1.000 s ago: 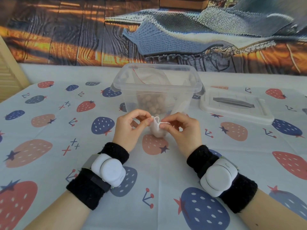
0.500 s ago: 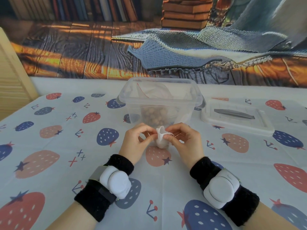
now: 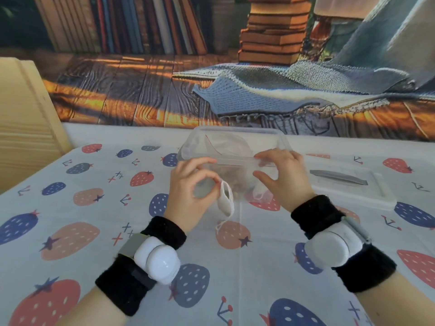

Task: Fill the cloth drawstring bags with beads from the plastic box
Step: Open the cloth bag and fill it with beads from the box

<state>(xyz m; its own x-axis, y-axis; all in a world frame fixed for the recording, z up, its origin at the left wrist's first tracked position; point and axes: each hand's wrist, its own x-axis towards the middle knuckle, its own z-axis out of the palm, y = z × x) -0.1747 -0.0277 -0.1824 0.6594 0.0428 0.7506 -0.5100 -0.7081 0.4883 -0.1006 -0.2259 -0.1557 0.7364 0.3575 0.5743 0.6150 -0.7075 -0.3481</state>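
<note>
Strawberry cloth point(image 3: 70, 238) covers the table. An empty bag point(image 3: 224, 200) is pinched by the left hand point(image 3: 188, 196); the right hand point(image 3: 281, 177), fingers spread, rests on the box point(image 3: 235, 147) rim. The bag mouth should be held wide beside the beads point(image 3: 231, 175).

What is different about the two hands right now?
The left hand pinches the little white cloth bag by its top, so the bag dangles. The right hand holds no bag; its fingers reach over the near rim of the clear plastic box. The left hand sits lower, in front of the box, while the right hand is higher, at the rim. Both wear a black wristband with a white device.
</note>
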